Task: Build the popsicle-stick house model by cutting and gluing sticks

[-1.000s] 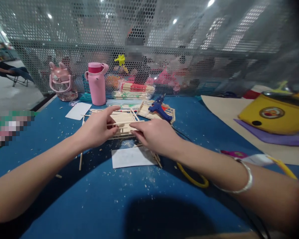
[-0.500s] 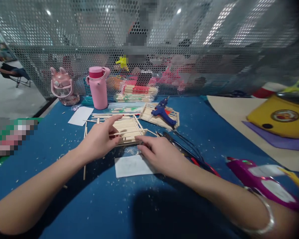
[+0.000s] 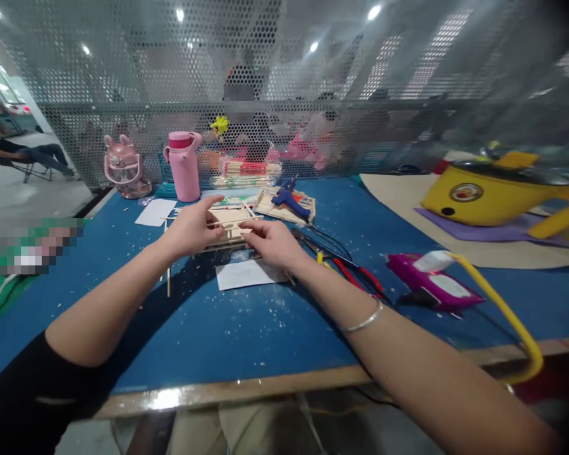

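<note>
- Blue table (image 3: 227, 335), mesh wall behind; stick frame (image 3: 230, 222) lies by a white sheet (image 3: 246, 275)
- left hand (image 3: 193, 227) pinches a stick (image 3: 234, 221) over the frame
- right hand (image 3: 270, 240) grips the frame's near edge

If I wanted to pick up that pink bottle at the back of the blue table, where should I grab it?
Probably by the loop handle at the top of the pink bottle, coming from above. It stands upright with the handle arching over the lid, and a pink rabbit-eared cup sits to one side and a bag of sticks to the other. Gripping its straight body from the front would also work.
</note>
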Available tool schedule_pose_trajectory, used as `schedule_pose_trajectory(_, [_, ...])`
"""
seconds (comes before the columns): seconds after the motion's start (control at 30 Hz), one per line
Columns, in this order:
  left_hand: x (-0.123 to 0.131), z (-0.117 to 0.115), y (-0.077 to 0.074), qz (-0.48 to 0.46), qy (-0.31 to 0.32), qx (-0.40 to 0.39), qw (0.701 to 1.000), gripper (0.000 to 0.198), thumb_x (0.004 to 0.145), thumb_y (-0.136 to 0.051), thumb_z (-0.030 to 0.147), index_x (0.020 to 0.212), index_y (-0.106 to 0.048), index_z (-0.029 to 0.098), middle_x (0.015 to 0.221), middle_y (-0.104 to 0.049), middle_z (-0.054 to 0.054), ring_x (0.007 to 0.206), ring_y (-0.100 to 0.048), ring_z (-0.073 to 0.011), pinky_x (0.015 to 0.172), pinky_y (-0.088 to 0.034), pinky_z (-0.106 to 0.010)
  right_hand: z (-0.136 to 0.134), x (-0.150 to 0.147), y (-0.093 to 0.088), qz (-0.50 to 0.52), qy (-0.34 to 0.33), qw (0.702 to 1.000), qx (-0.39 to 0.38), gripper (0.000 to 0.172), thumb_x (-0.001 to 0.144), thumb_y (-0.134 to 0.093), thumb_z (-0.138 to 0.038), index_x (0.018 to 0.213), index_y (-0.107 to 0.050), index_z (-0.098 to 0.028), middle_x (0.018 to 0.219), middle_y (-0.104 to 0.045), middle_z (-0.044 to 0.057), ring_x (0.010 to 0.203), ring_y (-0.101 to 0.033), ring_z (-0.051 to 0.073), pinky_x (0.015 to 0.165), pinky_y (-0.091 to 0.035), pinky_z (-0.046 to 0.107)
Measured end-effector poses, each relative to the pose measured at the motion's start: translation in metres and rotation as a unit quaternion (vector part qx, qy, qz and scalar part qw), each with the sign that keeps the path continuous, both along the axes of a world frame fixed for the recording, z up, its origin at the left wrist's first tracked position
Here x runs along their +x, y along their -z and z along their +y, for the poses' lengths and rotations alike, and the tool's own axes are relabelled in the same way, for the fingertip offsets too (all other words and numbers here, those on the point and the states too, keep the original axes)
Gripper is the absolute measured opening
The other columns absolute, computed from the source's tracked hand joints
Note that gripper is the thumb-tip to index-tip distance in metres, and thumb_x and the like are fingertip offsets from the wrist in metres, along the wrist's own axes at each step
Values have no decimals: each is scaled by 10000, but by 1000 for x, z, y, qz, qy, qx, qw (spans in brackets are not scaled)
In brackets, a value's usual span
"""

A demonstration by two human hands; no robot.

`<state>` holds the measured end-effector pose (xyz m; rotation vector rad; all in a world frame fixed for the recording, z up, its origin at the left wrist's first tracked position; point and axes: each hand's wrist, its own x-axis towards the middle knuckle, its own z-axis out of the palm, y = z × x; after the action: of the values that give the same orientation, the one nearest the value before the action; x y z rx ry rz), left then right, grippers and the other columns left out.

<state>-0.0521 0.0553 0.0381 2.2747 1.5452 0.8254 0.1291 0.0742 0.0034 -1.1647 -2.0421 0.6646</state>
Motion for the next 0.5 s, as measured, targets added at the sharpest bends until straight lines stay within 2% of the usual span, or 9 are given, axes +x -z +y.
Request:
schedule_pose_trajectory(0.1, [0,1,1,3,7,11,1000,674,667,-535,226,1295,-314,117,704,-646,-38,561,-535,-124,539,-373,-237,0,-4,9,96,-23,995,-33,332,787,-442,-223,1065,-582,-109,619,-589,9,445,-425,63,434,-351,206])
schedule_pose_trajectory(0.27, [-2,2,2,-6,16,20,1000,678,662,-549,217,1291,-320,107,701,-644,-39,557,-535,-118,520,-369,-226,-1,-15,6,190,-17,979,-74,205,762,-515,-276,824,-636,-122,553,-524,-24,408,-371,34,381,-277,179])
schedule_pose_trajectory(0.43, [-3,5,5,-12,22,22,999,677,670,-559,218,1295,-315,123,718,-654,-45,574,-551,-118,531,-384,-226,-3,-24,10,284,-12,940,-186,114,742,-545,-250,780,-586,-150,517,-493,-53,341,-337,24,317,-226,171])
schedule_pose_trajectory(0.5, [-3,6,7,-11,23,22,999,675,675,-562,221,1296,-315,128,734,-657,-51,589,-562,-123,546,-398,-231,-2,-27,12,299,-16,932,-206,104,751,-535,-255,740,-565,-157,518,-495,-50,325,-340,23,298,-213,169])
